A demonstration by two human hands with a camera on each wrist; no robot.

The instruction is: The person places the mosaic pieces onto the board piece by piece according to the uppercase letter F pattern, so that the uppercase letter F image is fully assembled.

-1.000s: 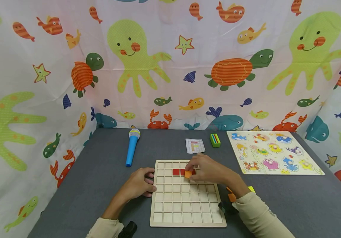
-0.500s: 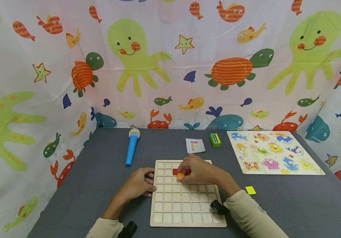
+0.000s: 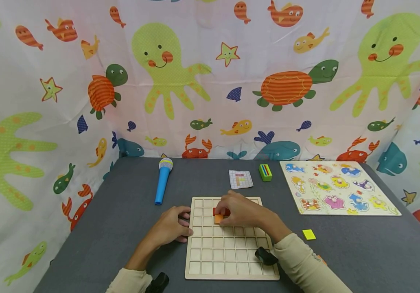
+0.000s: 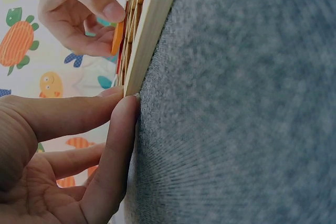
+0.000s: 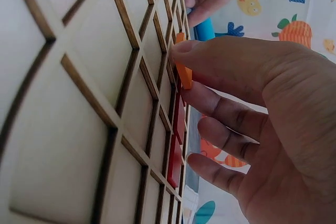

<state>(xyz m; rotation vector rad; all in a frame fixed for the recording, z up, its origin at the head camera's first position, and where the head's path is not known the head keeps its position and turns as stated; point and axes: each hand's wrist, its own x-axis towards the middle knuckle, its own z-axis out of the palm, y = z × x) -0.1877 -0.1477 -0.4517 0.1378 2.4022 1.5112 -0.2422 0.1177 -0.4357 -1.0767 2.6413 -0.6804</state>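
A wooden grid board (image 3: 230,255) with square cells lies in front of me. My left hand (image 3: 169,227) holds its left edge; in the left wrist view, thumb and finger pinch the board's rim (image 4: 148,38). Over the upper rows, my right hand (image 3: 243,210) pinches a small square orange tile (image 3: 218,219) between thumb and finger. In the right wrist view the orange tile (image 5: 184,69) stands tilted at the board's surface, just beside red tiles (image 5: 175,163) set in a row of cells. Part of that red row is hidden behind the right fingers in the head view.
A yellow tile (image 3: 309,234) lies right of the board; an orange piece (image 3: 321,259) peeks from behind the right sleeve. Behind the board are a blue toy microphone (image 3: 162,183), a printed grid card (image 3: 241,179), a green box (image 3: 265,172) and a sea-animal puzzle (image 3: 327,187).
My right hand has slid left along the red row with the orange tile and come down closer to the board. The yellow tile is now uncovered. My left hand stays put.
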